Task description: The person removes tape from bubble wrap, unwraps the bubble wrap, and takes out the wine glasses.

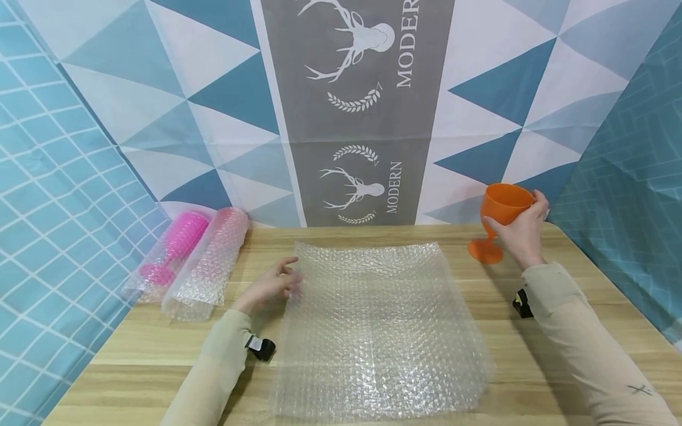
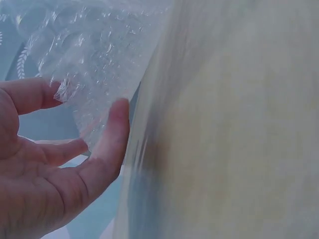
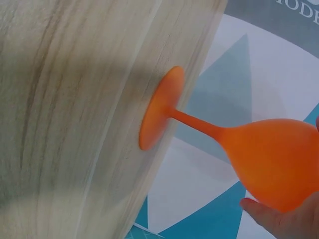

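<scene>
An orange plastic goblet (image 1: 501,204) (image 3: 271,159) stands at the back right of the table, and my right hand (image 1: 524,234) (image 3: 291,221) grips it round the bowl. Whether its foot touches the wood or hovers just above it, I cannot tell. In front of me a clear bubble wrap sheet (image 1: 373,331) lies spread flat, its far corners slightly raised. My left hand (image 1: 272,286) (image 2: 55,174) is at the sheet's left edge near the far corner, fingers loosely bent and apart. In the left wrist view a fingertip meets the wrap's edge (image 2: 99,64), without a visible pinch.
At the back left lie two bubble-wrapped rolls: one shows a bright pink goblet (image 1: 183,236) inside, the other a paler reddish thing (image 1: 213,260). A patterned cloth wall (image 1: 367,118) closes off the table's back edge. Tiled-pattern cloths hang at both sides.
</scene>
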{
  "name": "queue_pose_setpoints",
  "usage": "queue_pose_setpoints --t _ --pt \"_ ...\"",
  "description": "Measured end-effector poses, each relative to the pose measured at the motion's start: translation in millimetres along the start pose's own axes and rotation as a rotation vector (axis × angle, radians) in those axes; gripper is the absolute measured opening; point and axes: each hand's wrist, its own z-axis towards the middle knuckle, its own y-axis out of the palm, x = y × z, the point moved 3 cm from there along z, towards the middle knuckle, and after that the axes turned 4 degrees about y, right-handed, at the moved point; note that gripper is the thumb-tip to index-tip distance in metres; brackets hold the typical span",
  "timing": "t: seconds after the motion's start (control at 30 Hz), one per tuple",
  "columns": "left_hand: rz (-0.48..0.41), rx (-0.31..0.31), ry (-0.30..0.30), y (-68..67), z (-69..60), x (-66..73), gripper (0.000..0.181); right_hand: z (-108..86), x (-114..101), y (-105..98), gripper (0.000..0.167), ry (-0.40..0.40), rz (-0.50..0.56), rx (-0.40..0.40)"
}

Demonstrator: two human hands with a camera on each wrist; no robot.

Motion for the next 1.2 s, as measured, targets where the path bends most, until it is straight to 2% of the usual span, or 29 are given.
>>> queue_pose_setpoints --t 0.13,0.27,0.33,0.43,0.53,0.67,0.73,0.83,0.97,1.2 --pt "0.004 0.034 0.013 -8.0 -0.9 3.3 0.061 -1.7 -5 -1 0.099 -0.036 -0.025 0.03" --pt "-0.006 0.095 0.048 -21.8 -4.6 9.1 0.057 -2.6 -13 -1 0.103 -0.126 -0.037 0.078" --pt "-0.01 0.116 0.044 -27.1 -6.6 12.1 0.054 -3.4 -17 -1 0.102 -0.16 -0.047 0.093" --pt "0.012 0.144 0.014 -31.6 -8.2 16.4 0.052 -6.1 -24 -1 0.095 -0.211 -0.073 0.104" --pt "0.045 0.201 -0.023 -35.4 -9.6 20.1 0.049 -9.4 -32 1 0.082 -0.281 -0.088 0.109" --pt "0.099 0.285 -0.023 -41.9 -12.6 23.8 0.044 -13.4 -41 6 0.063 -0.391 -0.104 0.107" --pt "0.155 0.312 0.001 -45.5 -13.8 25.3 0.042 -15.3 -45 9 0.055 -0.44 -0.093 0.118" --pt "0.284 0.363 0.021 -51.2 -16.2 28.1 0.04 -18.9 -50 13 0.047 -0.474 -0.052 0.136" --pt "0.443 0.427 0.038 -57.4 -20.0 33.5 0.041 -23.6 -55 19 0.042 -0.457 0.011 0.14" --pt "0.646 0.541 0.129 -64.6 -24.2 44.5 0.039 -31.6 -65 33 0.037 -0.477 0.068 0.12"
